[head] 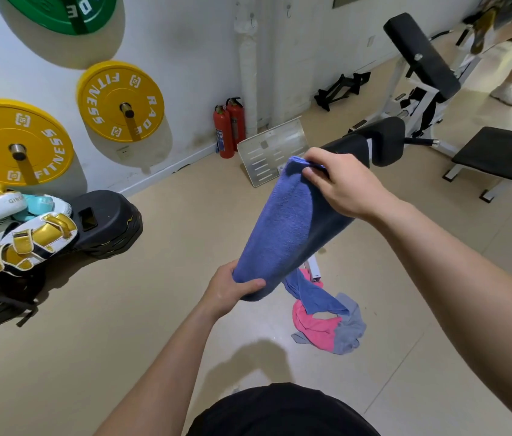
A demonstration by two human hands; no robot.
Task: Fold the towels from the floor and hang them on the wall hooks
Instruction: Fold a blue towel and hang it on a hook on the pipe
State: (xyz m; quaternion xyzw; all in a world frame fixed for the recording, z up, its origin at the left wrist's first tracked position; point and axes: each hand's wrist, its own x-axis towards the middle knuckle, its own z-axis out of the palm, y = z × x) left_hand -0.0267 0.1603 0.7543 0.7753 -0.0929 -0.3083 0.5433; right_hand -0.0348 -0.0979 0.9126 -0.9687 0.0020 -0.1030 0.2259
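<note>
Blue towel (280, 221), folded over on itself, hangs slanted in the air between our two hands, above the beige floor (122, 309); we place everything else by it. Behind it and to its left rises the white wall (191, 58). Behind it and to its right stands a black-padded weight bench (383, 140) on a white frame. Far to the towel's left, two yellow weight plates (121, 100) sit on pegs on the wall, and under them a heap of boxing pads (28, 240) lies on the floor. Just below the towel and to its right, a crumpled pile of towels (327, 322) in pink, blue and grey lies on the floor. Behind the towel, against the wall, stand two red fire extinguishers (228, 130). Our right hand (336, 184) pinches the towel's top edge between thumb and curled fingers. Our left hand (236, 287) grips its lower end, with the thumb laid across the front. High above the towel we see two small wall hooks (252, 16).
</note>
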